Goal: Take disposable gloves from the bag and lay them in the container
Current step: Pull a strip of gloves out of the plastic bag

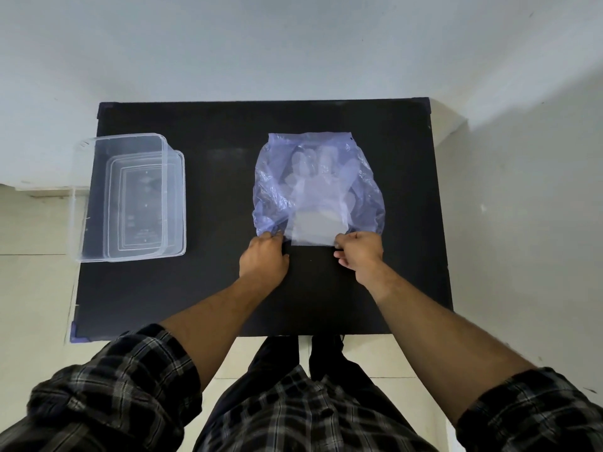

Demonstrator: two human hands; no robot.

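**Black table, both hands at the mouth of the glove bag**

Black table (202, 288) set against a pale wall, light tiled floor around it. Landmark: the purple bag (270, 177), translucent, lying flat on the table's middle-right area, crumpled at the sides, its mouth on the side facing the person.

Disposable gloves (315, 187) sit inside the bag as a clear, whitish stack, finger shapes pointing to the bag's far end. The cuff end of the stack sticks out past the bag's near edge onto the table.

Left hand (263, 256) is at the bag's near-left corner, fingers curled tight, pinching the bunched purple film at the mouth. Knuckles up, hand mostly closed. Whether it also touches the glove cuff, cannot tell.

Right hand (359, 252) is at the bag's near-right corner, thumb and fingertips closed in a pinch at the right edge of the protruding cuff. Grip point overlaps bag film and glove; which layer it holds, cannot tell. Remaining fingers curled under.

Clear plastic container (85, 203) stands well to the left of the bag, at the table's left edge, open side up. A clear lid (177, 203) lies beneath or against it on the side nearer the bag. No glove in it.

Checked sleeves rolled to the elbows, forearms bare.
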